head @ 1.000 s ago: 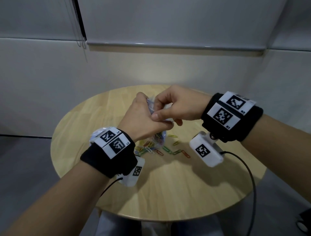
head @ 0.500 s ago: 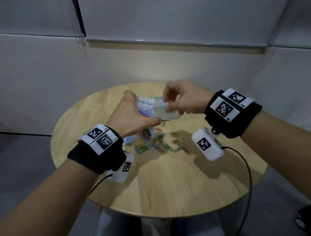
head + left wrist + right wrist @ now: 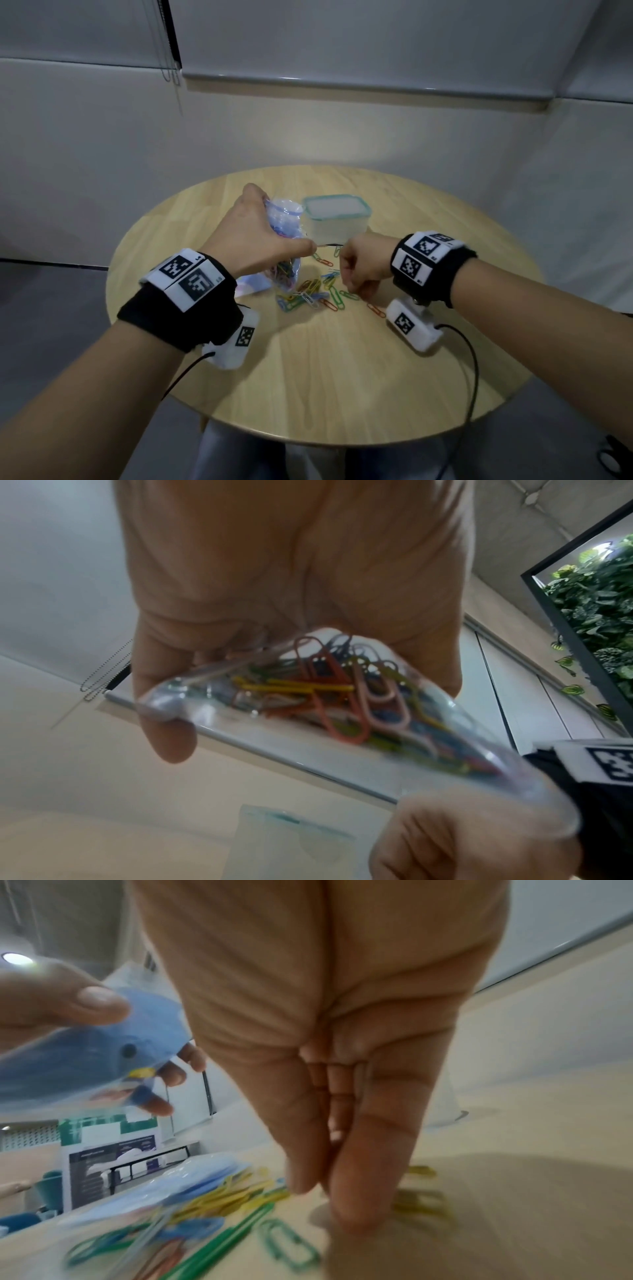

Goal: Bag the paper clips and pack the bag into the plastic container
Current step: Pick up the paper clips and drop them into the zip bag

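Observation:
My left hand (image 3: pixel 260 236) grips a clear zip bag (image 3: pixel 286 222) near its mouth and holds it upright over the table. Several coloured paper clips sit in the bag's bottom (image 3: pixel 342 696). Just right of the bag, loose paper clips (image 3: pixel 315 294) lie scattered on the wood. My right hand (image 3: pixel 363 267) reaches down onto them with its fingertips (image 3: pixel 356 1223) bunched and touching the table beside yellow clips. Whether a clip is pinched is hidden. The clear plastic container (image 3: pixel 337 229) with a teal rim stands open behind both hands.
The round wooden table (image 3: pixel 342 370) has bare wood in front of the clips. A flat pale blue packet (image 3: pixel 250 284) lies under the hanging bag. Camera cables trail from both wrists toward the near edge. A grey wall stands close behind.
Both hands were together at the bag's mouth. My right hand has let go and dropped to the loose clips; my left hand keeps the bag and has shifted left, uncovering the container.

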`<control>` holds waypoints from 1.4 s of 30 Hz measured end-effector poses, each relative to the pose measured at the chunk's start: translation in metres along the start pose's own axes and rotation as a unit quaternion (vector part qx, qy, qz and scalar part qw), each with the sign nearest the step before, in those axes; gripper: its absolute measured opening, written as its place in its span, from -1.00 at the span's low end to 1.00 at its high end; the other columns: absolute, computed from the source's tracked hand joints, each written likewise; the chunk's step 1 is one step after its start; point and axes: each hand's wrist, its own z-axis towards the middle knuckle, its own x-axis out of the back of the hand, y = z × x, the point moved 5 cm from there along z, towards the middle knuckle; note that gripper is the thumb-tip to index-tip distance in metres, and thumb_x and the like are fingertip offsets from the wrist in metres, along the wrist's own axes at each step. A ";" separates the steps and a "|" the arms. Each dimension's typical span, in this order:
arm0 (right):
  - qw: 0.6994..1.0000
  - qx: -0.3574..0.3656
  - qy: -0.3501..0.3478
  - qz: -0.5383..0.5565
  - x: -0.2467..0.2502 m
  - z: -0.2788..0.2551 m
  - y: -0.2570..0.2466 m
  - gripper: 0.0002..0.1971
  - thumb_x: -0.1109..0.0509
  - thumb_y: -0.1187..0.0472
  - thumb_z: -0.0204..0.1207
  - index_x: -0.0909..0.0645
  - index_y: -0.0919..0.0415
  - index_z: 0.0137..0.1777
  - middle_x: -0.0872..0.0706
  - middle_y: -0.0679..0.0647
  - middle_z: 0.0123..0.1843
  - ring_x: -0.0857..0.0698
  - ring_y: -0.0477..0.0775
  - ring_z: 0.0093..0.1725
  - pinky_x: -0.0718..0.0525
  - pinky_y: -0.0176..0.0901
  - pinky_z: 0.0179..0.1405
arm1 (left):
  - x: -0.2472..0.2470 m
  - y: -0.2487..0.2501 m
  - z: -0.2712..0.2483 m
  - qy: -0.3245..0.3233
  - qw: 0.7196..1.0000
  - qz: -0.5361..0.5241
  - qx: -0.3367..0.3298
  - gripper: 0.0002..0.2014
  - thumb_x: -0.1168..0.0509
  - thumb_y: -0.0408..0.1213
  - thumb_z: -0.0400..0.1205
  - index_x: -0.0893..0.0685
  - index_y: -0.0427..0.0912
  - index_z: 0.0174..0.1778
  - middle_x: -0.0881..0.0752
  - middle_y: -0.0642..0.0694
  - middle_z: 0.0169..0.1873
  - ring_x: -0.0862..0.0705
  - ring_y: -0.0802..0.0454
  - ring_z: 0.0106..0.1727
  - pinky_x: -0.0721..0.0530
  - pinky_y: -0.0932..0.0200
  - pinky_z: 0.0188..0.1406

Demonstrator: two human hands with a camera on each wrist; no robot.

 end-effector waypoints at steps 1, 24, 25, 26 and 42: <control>1.000 0.003 0.023 -0.008 0.004 0.006 -0.002 -0.80 -0.47 0.50 0.30 -0.72 0.21 -0.17 -0.79 0.12 -0.27 -0.74 0.07 -0.38 -0.81 -0.06 -0.30 | 0.002 -0.001 0.000 0.001 1.000 -0.003 0.002 -0.42 -0.62 -0.12 0.33 -0.42 -0.19 0.09 -0.53 0.32 -0.20 -0.56 0.59 -0.34 -0.43 0.54 -0.53; 0.986 0.067 -0.032 -0.152 -0.009 0.007 -0.031 -0.29 -0.64 -0.10 0.18 -0.51 0.02 0.34 -0.63 -0.05 0.13 -0.60 0.01 0.06 -0.61 -0.12 0.04 | 0.005 -0.007 0.006 -0.005 1.000 -0.003 0.010 -0.37 -0.63 -0.06 0.30 -0.43 -0.16 0.12 -0.54 0.31 -0.18 -0.56 0.41 -0.23 -0.41 0.36 -0.42; 0.983 0.072 -0.035 -0.167 -0.011 0.008 -0.035 -0.34 -0.65 -0.03 0.19 -0.53 0.05 0.30 -0.63 -0.04 0.09 -0.59 0.02 0.02 -0.61 -0.13 -0.02 | 0.007 -0.007 0.005 -0.004 1.000 -0.002 0.008 -0.38 -0.63 -0.07 0.31 -0.43 -0.16 0.11 -0.53 0.33 -0.19 -0.56 0.42 -0.24 -0.40 0.39 -0.43; 0.981 0.075 -0.031 -0.176 -0.012 0.008 -0.040 -0.42 -0.65 0.04 0.21 -0.57 0.08 0.24 -0.64 -0.03 0.03 -0.59 0.03 -0.03 -0.59 -0.15 -0.10 | 0.008 -0.008 0.005 -0.003 1.000 -0.001 0.008 -0.38 -0.63 -0.07 0.31 -0.42 -0.15 0.11 -0.53 0.34 -0.20 -0.56 0.43 -0.25 -0.39 0.41 -0.45; 0.997 0.061 0.036 -0.004 0.023 -0.021 -0.029 -0.87 -0.50 0.42 0.29 -0.70 0.17 -0.32 -0.72 0.04 -0.44 -0.64 -0.13 -0.59 -0.65 -0.28 -0.48 | -0.006 -0.005 0.000 -0.033 0.999 0.020 0.001 -0.25 -0.65 0.08 0.19 -0.38 -0.12 0.12 -0.60 0.02 -0.05 -0.59 0.26 -0.15 -0.46 0.24 -0.39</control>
